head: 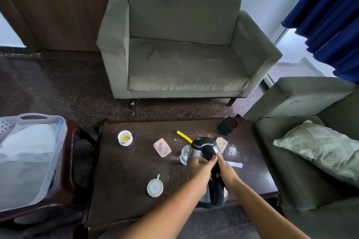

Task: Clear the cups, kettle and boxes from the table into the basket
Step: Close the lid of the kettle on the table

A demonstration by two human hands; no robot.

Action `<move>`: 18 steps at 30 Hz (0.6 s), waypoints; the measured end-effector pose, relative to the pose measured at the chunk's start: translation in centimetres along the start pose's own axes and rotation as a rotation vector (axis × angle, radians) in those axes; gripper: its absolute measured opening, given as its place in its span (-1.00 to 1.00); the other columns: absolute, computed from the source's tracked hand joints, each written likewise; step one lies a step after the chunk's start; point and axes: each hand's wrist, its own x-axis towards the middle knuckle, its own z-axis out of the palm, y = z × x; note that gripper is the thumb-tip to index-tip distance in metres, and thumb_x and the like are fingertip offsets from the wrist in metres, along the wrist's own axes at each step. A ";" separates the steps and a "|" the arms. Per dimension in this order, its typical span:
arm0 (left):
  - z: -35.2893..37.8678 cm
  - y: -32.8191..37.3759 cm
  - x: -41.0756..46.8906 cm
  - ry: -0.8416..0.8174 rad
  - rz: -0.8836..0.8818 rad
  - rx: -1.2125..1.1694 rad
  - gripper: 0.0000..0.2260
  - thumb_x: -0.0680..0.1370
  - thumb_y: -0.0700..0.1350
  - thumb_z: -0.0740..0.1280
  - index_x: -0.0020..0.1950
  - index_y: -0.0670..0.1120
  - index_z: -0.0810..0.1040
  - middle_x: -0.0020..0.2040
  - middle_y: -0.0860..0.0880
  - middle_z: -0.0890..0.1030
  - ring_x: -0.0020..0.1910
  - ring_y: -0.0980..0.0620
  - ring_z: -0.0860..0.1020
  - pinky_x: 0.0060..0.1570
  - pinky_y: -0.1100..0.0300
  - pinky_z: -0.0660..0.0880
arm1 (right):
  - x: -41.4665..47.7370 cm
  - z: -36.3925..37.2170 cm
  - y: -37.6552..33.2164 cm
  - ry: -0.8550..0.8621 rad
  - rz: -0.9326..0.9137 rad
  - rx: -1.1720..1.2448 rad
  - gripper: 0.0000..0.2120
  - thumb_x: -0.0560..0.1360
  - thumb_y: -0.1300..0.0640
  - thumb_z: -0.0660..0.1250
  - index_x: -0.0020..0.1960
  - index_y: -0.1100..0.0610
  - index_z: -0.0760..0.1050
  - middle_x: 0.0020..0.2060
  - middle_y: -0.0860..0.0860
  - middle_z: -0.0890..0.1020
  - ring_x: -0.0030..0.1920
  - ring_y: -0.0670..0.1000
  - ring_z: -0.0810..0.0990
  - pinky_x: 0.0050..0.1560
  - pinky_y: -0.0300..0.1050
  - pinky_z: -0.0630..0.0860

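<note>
Both hands grip the black handle of the stainless-steel electric kettle: the left hand is wrapped around the upper part of the handle, and the right hand is closed on it from the right side. The kettle is at the near-right part of the dark wooden table; whether its base is lifted off the surface cannot be determined.

Items left on the table:
- white ceramic cup holding yellowish liquid, far left;
- white cup, near centre;
- two pink translucent plastic boxes, beside the kettle;
- black cylindrical cup, far right.

The white perforated plastic basket stands well apart, to the left, on a side stand. It appears to hold only pale wrapping. Judged progress: early, nearly everything outstanding.
</note>
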 end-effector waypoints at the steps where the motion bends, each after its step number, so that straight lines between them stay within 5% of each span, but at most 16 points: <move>1: -0.3 0.2 -0.5 0.019 0.038 -0.016 -0.67 0.38 -0.01 0.50 -0.31 -0.07 0.35 -0.43 -0.01 0.49 -0.48 0.07 0.45 -0.47 0.29 0.40 | -0.6 0.3 -0.3 -0.002 -0.015 0.041 -0.49 0.62 -0.16 0.05 -0.26 0.15 0.53 -0.49 0.03 0.56 -0.36 0.03 0.53 -0.23 -0.11 0.46; 4: -1.0 1.1 -2.4 0.058 0.140 -0.039 -0.68 0.33 0.01 0.54 -0.26 -0.04 0.40 -0.34 0.01 0.57 -0.38 0.06 0.56 -0.33 0.24 0.54 | -2.6 1.4 -1.4 -0.080 -0.071 0.187 -0.62 0.63 -0.02 0.09 -0.10 0.16 0.58 -0.25 0.11 0.68 -0.13 0.10 0.64 -0.04 -0.01 0.56; 9: -3.6 1.6 -5.5 0.149 0.283 -0.056 -0.68 0.29 0.04 0.55 -0.16 0.00 0.46 -0.19 -0.03 0.65 -0.21 0.03 0.62 -0.18 0.19 0.53 | -7.2 3.9 -2.1 -0.260 -0.157 0.313 -0.69 0.65 0.12 0.06 0.03 0.15 0.57 -0.18 0.07 0.70 -0.27 -0.09 0.68 -0.33 -0.24 0.57; 14: -8.3 1.4 -8.0 0.149 0.284 -0.168 -0.71 0.34 -0.13 0.53 -0.10 0.01 0.46 -0.04 -0.09 0.64 -0.07 -0.08 0.62 0.07 -0.06 0.57 | -11.8 6.4 -2.0 -0.450 -0.288 0.141 -0.67 0.66 0.20 0.01 0.29 0.21 0.47 0.14 0.15 0.62 0.07 0.01 0.59 0.07 -0.13 0.50; 18: -13.5 1.6 -10.1 0.228 0.288 -0.308 -0.70 0.40 -0.18 0.48 0.07 -0.12 0.47 -0.05 -0.15 0.62 -0.07 -0.12 0.60 0.05 -0.07 0.57 | -14.7 10.3 -2.3 -0.520 -0.353 -0.078 -0.77 0.66 0.24 0.06 0.16 0.26 0.46 -0.09 0.18 0.50 -0.06 0.08 0.45 -0.04 -0.10 0.40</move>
